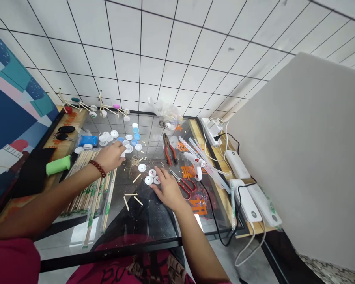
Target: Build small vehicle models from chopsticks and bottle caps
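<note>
Head view, with clock directions taken from the middle of the glass tabletop: a white tiled wall (154,51) fills twelve o'clock, and a grey panel (296,157) stands at three. The dark-framed table (127,247) lies between them and the person. Wrapped bundles of wooden sticks (87,189) lie at eight o'clock, partly under the left forearm. Two stick models (116,106) with coloured caps stand near the wall at eleven.

The left hand (111,157) reaches in between nine and ten o'clock, fingers bunched together at the edge of a white cap (123,154); I cannot tell whether they grip it. The right hand (167,187) rests at four o'clock, thumb and fingers apart, touching a small group of white caps (148,180). Just beyond that hand are red-handled scissors (187,186); a white glue gun (197,165) sits at three o'clock over clear rods (217,179), and red-handled pliers (167,150) at two.

Loose white and blue caps (134,142) spread between ten and eleven. Smallest are the short stick pieces (131,194) toward six.
</note>
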`<state>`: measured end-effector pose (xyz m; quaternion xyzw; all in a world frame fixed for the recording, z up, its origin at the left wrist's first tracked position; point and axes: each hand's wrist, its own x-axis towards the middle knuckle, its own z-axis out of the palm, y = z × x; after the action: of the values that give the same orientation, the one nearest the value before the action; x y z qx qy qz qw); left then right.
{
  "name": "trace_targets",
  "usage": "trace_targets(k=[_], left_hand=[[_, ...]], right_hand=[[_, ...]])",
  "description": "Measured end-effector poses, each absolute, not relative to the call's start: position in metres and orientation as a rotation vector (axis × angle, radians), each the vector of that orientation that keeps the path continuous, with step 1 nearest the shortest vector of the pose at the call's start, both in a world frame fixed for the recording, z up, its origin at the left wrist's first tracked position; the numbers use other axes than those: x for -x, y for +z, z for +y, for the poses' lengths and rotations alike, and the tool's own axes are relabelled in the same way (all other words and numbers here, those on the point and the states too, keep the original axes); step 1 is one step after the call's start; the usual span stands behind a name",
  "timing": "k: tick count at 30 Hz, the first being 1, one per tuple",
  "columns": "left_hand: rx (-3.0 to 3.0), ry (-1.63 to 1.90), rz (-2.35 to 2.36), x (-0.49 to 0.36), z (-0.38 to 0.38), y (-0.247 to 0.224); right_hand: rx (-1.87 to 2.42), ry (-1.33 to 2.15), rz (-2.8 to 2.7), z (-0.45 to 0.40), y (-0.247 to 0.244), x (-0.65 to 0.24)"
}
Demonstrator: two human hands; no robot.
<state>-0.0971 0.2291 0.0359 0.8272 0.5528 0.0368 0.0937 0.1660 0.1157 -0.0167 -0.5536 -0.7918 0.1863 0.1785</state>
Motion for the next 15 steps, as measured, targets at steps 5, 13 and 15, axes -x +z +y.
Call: trace_targets(k=[5,13,15], left_hand=[[-2.416,0.108,1.296,0.066,0.203,0.033],[-2.416,0.144,1.174,0.043,0.201,0.018],[-2.424,0.154,1.179,0.046,0.205,0.016]], right_hand=[[1.542,0.487,-2.260,0.114,-0.016,-0.164],[1.670,0.396,-2.131,0.124,-0.022,-0.143],[1.682,0.430,-2.138,0.134,-0.019,-0.134]])
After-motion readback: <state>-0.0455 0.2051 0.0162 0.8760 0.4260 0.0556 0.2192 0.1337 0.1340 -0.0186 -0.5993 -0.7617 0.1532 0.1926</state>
